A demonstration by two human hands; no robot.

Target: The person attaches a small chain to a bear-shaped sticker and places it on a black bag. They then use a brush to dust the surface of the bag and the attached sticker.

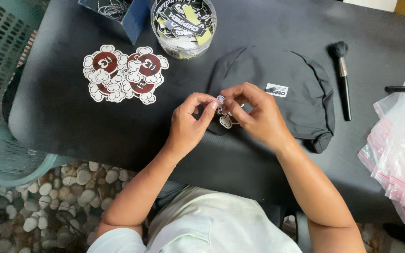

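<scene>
1. Black covers most of the desk (71,117), and on it, about the middle and a little toward the near edge, you are holding a small white-edged cut-out sticker (223,112) between both hands, just above a folded black cap (301,93)
2. Judging by the pinch, you are at the peeling or separating step: the fingertips of both hands meet on the top of the sticker, as if picking its backing loose
3. Your left hand (191,124) comes in from the near edge with the wrist bent inward; thumb and forefinger are closed together on the sticker's upper left side
4. Your right hand (254,115) arches over the cap, fingers curled and clamped on the sticker's upper right side; the lower lobes of the sticker hang free below your fingers
5. The next move would likely call for a fine, steady pull with the nails while the other hand keeps the piece flat, so it does not crease or tear
6. Toward the far left lies a pile of larger brown-and-white stickers (125,72); at the far edge stands a clear round tub (183,26) of more stickers; a make-up brush (343,79) lies right of the cap, and clear zip bags (399,154) overhang the right edge
</scene>
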